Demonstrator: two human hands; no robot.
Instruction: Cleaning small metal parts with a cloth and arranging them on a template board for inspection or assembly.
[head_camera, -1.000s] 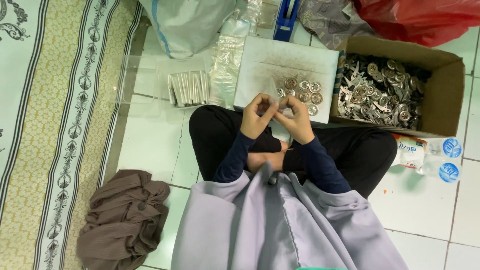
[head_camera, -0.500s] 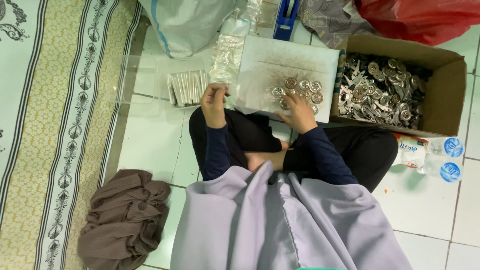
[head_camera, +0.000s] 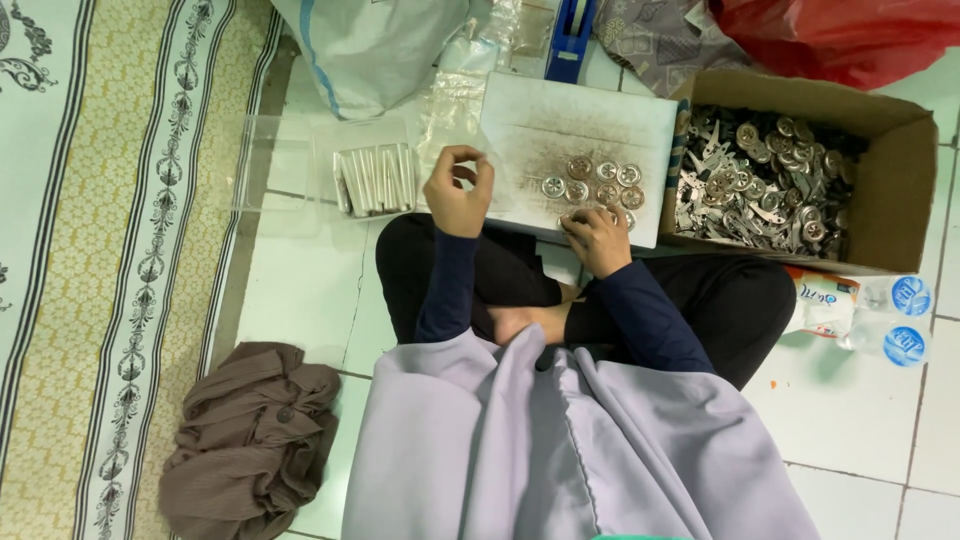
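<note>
Pinched thumb to forefinger, the left hand (head_camera: 457, 190) hovers beside the white board (head_camera: 540, 110); any piece inside is hidden. Right hand (head_camera: 597, 236) picks among round metal discs (head_camera: 590, 180) there, handy to reach.

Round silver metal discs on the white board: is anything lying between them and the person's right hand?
Nothing visible does. The right hand already rests at the near edge of the white board, touching the cluster of round silver metal discs. The left hand hovers apart.
</note>
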